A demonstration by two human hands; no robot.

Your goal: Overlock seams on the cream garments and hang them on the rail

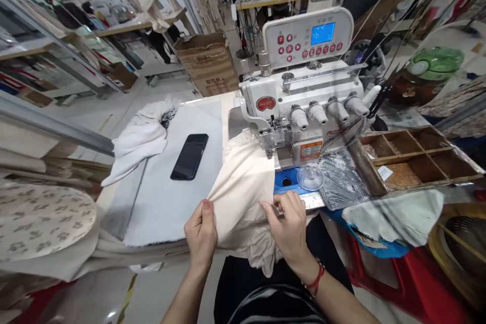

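A cream fabric piece stretches from under the presser area of the white sewing machine down over the table's front edge. My left hand is closed on the fabric's left edge, thumb on top. At the fabric's right edge, my right hand pinches the cloth between thumb and fingers; a red bracelet circles that wrist. Left of the fabric, a black phone lies on the grey table cover.
White bundled cloth lies at the table's left. Right of the machine stand a wooden compartment tray and pale green cloth. A clear round dish sits near my right hand. Behind stands a cardboard box.
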